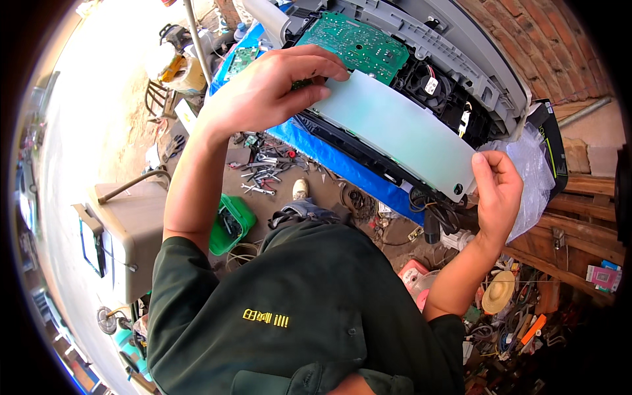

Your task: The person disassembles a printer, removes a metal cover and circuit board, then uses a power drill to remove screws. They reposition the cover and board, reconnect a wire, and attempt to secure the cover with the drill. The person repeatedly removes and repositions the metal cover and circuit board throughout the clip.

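An opened grey device [500, 99] lies on a blue sheet [368, 191], its green circuit board [355, 41] and black fan [421, 84] exposed. A long pale, translucent panel [401, 131] lies along its near side. My left hand [276, 89] has its fingers curled over the panel's left end, beside the circuit board. My right hand [494, 191] pinches the panel's right end between thumb and fingers. Bubble wrap [530, 197] and a black box [552, 122] sit behind the right hand. A smaller loose board [240, 60] rests left of the device.
Scattered wrenches [263, 171], a green bin [227, 220] and cables [362, 204] are on the floor. A beige cabinet [131, 243] stands at the left. Wooden planks [573, 210] and assorted junk [500, 329] line the right, below a brick wall [533, 46].
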